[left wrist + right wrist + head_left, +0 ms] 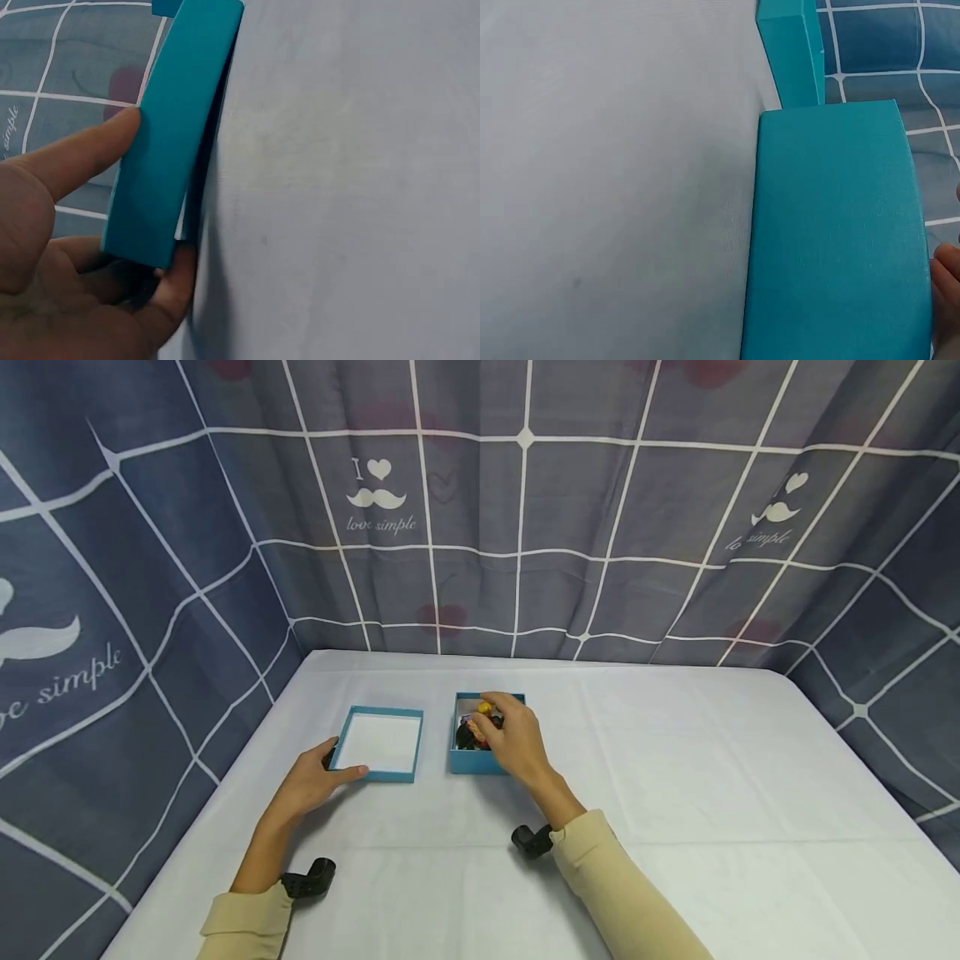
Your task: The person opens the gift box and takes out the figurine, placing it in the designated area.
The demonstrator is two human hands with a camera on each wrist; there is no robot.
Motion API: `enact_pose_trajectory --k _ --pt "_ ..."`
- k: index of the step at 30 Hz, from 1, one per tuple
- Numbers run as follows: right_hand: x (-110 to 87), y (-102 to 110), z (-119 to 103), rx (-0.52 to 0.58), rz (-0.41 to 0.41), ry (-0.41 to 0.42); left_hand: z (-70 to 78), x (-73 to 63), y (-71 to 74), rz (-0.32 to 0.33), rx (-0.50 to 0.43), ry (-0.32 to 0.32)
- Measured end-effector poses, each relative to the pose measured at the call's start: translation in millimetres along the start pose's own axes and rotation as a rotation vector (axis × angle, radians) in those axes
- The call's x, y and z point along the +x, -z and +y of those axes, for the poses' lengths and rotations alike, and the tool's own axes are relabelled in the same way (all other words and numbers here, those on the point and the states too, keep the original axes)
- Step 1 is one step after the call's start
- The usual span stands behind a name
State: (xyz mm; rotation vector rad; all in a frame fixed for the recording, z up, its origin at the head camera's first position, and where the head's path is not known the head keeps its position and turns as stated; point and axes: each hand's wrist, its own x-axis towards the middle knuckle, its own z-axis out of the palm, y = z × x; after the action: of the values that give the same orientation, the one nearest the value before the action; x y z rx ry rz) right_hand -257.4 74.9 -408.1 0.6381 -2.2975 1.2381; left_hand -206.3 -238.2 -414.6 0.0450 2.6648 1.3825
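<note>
A shallow teal box lid (pixel 397 776) with a white inside lies left of the teal box (pixel 477 763). My left hand (pixel 309 783) grips the lid's near left corner. In the left wrist view the thumb presses the lid's side wall (pixel 169 142), with other fingers underneath. Small colourful items (pixel 471 732), black, yellow and orange, lie inside the open box. My right hand (pixel 519 745) reaches over its right side, thumb and fingers bent around a yellow piece (pixel 485 708); whether they pinch it is unclear. Only fingertips (pixel 946 262) show beside the box in the right wrist view.
A white cloth (pixel 720 777) covers the table. Dark grey-blue curtains (pixel 480 518) with white grid lines hang behind and at both sides. Black wrist-worn devices (pixel 309 878) stick out by both sleeves, above the cloth.
</note>
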Motion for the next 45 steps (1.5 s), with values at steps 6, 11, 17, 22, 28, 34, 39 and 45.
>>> enact_pose_trajectory --k 6,11,17,22,28,34,39,45 --pt "1.3 -1.3 5.1 -0.001 -0.038 -0.064 7.8 2.7 -1.1 0.004 0.148 0.041" --pt "2.1 0.7 7.5 -0.034 -0.072 -0.098 16.9 4.4 -4.8 0.023 0.186 0.017" --pt "3.8 1.5 8.3 -0.065 -0.135 -0.111 43.5 6.5 -33.1 0.129 0.153 -0.175" --pt "4.9 1.3 8.1 -0.082 -0.167 -0.118 69.3 17.8 -66.1 0.02 0.03 -0.245" --pt "4.8 -1.9 8.3 -0.104 -0.193 -0.119 79.4 40.6 -94.5 -0.162 -0.209 -0.206" --pt "7.5 -6.3 5.9 -0.105 -0.225 -0.107 78.8 55.3 -105.1 -0.182 -0.254 -0.261" --pt "9.5 -7.0 3.1 -0.122 -0.244 -0.096 75.2 57.9 -104.3 -0.185 -0.269 -0.278" --pt "7.5 -5.2 4.6 -0.18 -0.252 -0.122 76.3 58.3 -109.5 -0.181 -0.257 -0.267"
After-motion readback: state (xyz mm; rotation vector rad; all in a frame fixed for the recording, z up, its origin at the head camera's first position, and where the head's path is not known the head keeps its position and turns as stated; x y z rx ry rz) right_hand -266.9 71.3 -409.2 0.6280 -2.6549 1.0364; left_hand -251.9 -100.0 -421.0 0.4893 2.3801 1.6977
